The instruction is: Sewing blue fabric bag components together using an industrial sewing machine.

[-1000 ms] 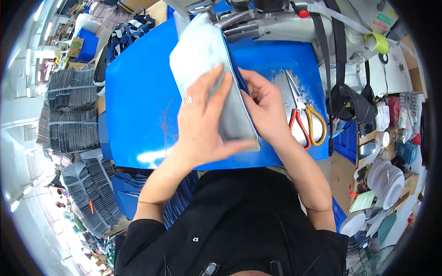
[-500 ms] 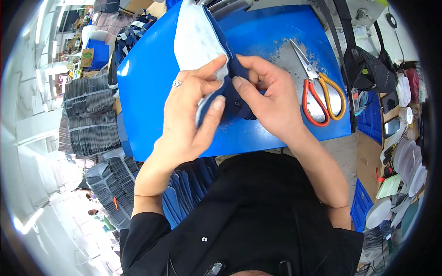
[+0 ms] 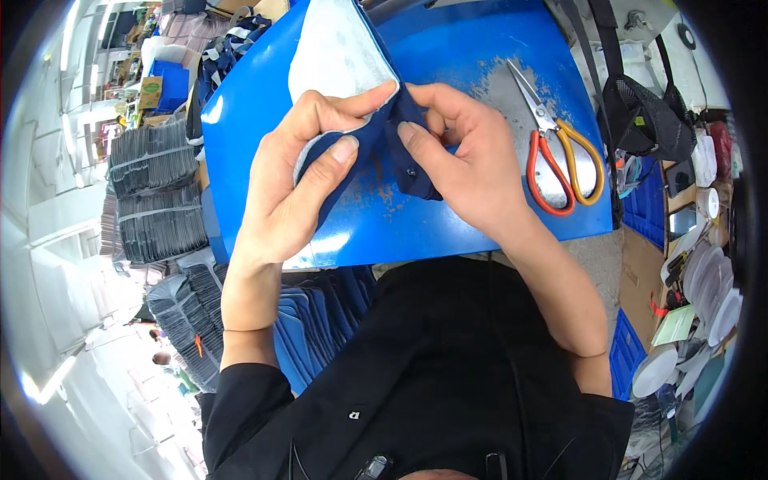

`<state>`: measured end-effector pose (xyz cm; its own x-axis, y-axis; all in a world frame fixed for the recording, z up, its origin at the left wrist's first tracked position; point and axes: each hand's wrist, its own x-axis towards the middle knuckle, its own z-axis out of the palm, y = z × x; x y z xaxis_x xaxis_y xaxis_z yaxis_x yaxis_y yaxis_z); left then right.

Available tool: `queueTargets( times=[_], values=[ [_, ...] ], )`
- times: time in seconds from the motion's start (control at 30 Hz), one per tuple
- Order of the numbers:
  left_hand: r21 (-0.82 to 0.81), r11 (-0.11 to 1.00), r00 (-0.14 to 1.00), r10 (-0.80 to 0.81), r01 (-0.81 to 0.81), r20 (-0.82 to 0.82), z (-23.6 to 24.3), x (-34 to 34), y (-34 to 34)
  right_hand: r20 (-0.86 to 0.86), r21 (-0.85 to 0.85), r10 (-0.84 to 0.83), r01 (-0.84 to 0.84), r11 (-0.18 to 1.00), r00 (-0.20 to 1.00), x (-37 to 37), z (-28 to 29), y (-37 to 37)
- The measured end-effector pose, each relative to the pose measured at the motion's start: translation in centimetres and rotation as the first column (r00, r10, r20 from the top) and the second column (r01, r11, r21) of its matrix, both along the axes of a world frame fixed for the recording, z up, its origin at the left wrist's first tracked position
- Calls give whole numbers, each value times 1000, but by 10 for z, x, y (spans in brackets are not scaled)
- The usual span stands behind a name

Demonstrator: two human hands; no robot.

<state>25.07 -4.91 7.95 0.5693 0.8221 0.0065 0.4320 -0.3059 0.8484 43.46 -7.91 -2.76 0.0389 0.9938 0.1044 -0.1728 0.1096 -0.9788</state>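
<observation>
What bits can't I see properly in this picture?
Head view: cloth, far end; cut off by the top edge.
Head view: left hand, some fingertips; hidden behind the cloth.
Head view: blue pieces; partly hidden behind the shirt.
Head view: green card, any writing; too small.

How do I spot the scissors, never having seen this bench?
Find the big blue work surface, then go to its right side, beyond the right hand. Scissors lie there, blades pointing away from the person. One red handle loop and one orange-yellow loop set them apart from the pale-and-navy fabric piece nearby.
</observation>
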Motion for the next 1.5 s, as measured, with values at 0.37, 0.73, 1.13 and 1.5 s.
queueTargets(
  times=[0.37, 0.73, 1.13, 1.5],
  values=[
    [214, 973, 968, -38, 93, -246, 17, 15, -2, -262, -105, 83, -114, 988, 962, -2, -2, 0],
    [306, 940, 928, -27, 150, -372, 27, 6, 64, -206, -56, 65, -78, 995, 976, -17, -3, 72],
    [52, 997, 998, -52, 53, -32, 14, -18, 111, -230, 45, 7, 4, 999, 973, -24, 4, 107],
    [-299, 947, 984, 151, -117, 95, 10, -48, 134, -209, 100, 2, 19, 995, 978, -23, 2, 102]
  ],
)
